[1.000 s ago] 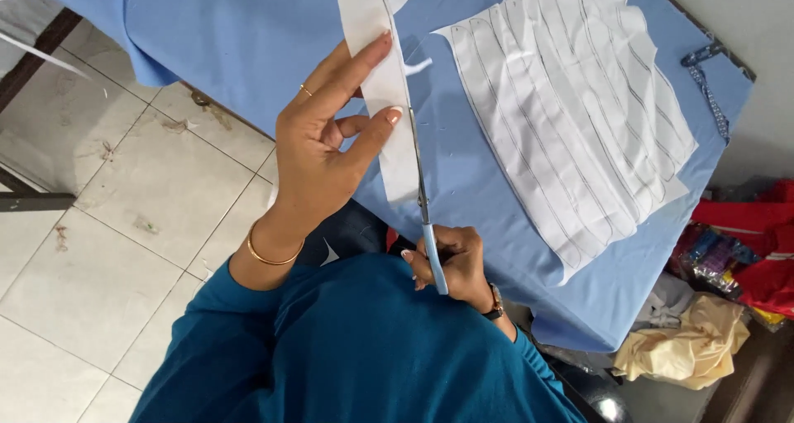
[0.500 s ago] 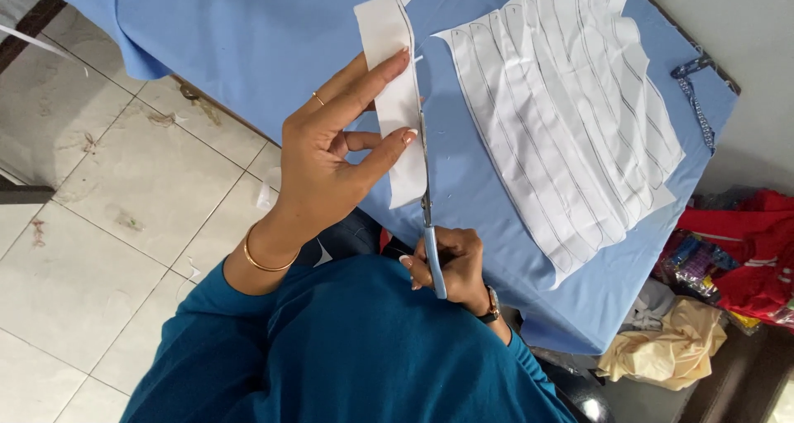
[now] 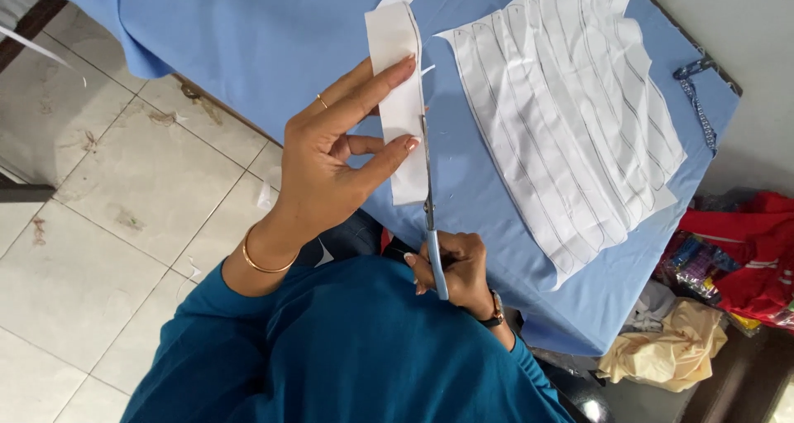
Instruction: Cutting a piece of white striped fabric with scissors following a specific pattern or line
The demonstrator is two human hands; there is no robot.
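My left hand [image 3: 331,162] pinches a long white fabric strip [image 3: 395,55] between thumb and fingers, holding it up over a table covered in blue cloth [image 3: 248,34]. My right hand [image 3: 455,270] grips blue-handled scissors [image 3: 430,224], whose blades run up along the strip's right edge. A white sheet with drawn pattern lines [image 3: 571,117] lies flat on the blue cloth to the right of the strip.
A beaded strap [image 3: 699,100] lies at the table's far right corner. Red fabric and bags [image 3: 744,249] and a crumpled yellowish cloth [image 3: 670,353] sit on the floor at the right. Tiled floor [image 3: 107,224] with small paper scraps is on the left.
The strip has shifted slightly in my left hand and the scissors have stayed along its right edge. The view has moved a little; both hands keep their grips.
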